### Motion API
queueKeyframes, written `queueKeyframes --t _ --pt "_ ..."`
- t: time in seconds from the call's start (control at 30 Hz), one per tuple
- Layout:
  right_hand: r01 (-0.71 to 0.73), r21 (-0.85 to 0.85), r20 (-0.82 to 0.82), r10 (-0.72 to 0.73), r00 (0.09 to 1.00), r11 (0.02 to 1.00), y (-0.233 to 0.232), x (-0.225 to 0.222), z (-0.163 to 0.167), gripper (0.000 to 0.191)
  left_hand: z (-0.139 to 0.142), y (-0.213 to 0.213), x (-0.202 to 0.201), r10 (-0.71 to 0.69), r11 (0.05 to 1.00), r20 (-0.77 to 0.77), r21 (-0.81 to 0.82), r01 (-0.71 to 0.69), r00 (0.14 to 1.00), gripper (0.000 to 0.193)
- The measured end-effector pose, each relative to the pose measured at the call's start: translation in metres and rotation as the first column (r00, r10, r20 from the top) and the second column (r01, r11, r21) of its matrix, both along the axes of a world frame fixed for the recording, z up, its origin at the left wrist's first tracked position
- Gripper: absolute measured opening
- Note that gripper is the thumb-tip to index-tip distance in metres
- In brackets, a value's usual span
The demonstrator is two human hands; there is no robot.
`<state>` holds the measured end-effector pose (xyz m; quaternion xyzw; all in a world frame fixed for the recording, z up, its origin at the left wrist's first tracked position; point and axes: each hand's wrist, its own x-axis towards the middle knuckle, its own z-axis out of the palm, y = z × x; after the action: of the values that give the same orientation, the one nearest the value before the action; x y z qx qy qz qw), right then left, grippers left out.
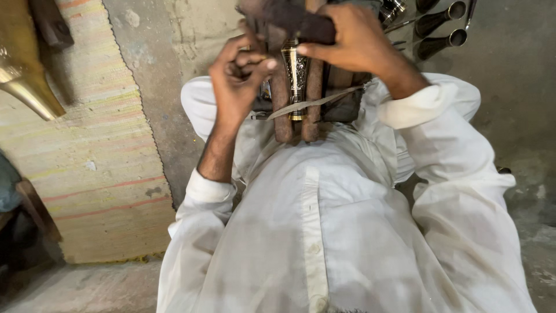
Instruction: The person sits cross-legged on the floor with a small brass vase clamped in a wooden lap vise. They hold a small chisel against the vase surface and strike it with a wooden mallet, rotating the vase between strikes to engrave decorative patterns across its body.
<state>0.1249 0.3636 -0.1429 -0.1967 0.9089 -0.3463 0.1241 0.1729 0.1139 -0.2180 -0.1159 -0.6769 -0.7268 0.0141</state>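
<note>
Head view: engraved metal piece [296, 75], brass and dark with chased pattern, stands upright between two worn wooden bars [282, 104] just beyond the lap, a flat strap [313, 104] drawn across them, apparently a clamp that steadies the work so both hands are free. Left hand [240, 78] curled shut just left of the piece; fingers bunched as if pinching a small tool, but I can't tell what's inside. Right hand [350, 37] closed over a dark rough block [301, 23] at the top of the bars, pressing down from the far side. Person in white clothing, seated low. Bare concrete floor [509, 116]; striped woven mat [98, 162] on the left; brass horn-shaped object [26, 81] far left; dark metal cones [440, 23] lie far right.
</note>
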Motion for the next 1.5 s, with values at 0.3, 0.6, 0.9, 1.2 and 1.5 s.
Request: queueKeyframes --t 0.3,0.6,0.9,1.2,1.5 --pt "-0.05 -0.092 -0.069 0.043 0.997 0.995 0.052 0.023 0.049 0.044 0.01 0.029 -0.003 -0.084 0.949 -0.141 -0.315 0.036 0.986 0.045" --pt "0.101 0.46 -0.542 0.189 0.819 0.882 0.079 0.039 0.052 0.025 0.005 0.03 0.004 -0.036 0.929 -0.099 -0.37 -0.003 0.994 0.045" --pt "0.027 0.528 -0.393 0.216 0.894 0.849 0.085 0.034 0.062 0.031 0.006 0.015 0.002 -0.119 0.938 -0.169 -0.341 0.055 0.978 0.041" --pt "0.059 0.484 -0.427 0.177 0.887 0.873 0.072 0.039 0.061 0.024 0.014 0.016 0.004 -0.175 0.882 -0.166 -0.464 0.08 0.97 0.043" --pt "0.104 0.473 -0.484 0.159 0.86 0.875 0.087 0.044 0.051 0.013 0.019 0.016 0.007 -0.13 0.875 -0.175 -0.482 0.03 0.976 0.042"
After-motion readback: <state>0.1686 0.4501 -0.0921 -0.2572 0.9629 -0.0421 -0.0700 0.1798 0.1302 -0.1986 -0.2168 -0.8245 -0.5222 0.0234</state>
